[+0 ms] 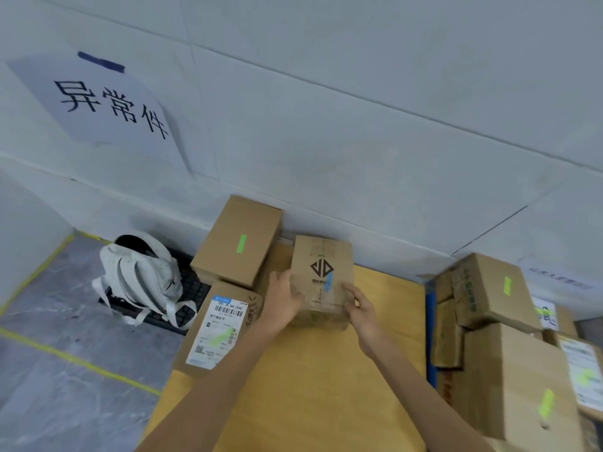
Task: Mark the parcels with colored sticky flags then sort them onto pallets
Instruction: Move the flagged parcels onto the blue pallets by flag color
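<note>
Okay, left hand (pixel 284 301) and right hand (pixel 362 311) grip the parcel (pixel 321 256), my fingers (pixel 350 291) curled round it. Blue flag (pixel 329 282) on it.

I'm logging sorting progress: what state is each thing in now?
Logo box: blue flag on it, held in both hands over the board.
Left hand: grips logo box's left side.
Right hand: grips its right corner.
Back box: green flag, stacked by wall.
Label box: green flag across label.
Right boxes: stacked, green flags.
Backpack: slumped, top open.
Sign: taped to wall.
</note>
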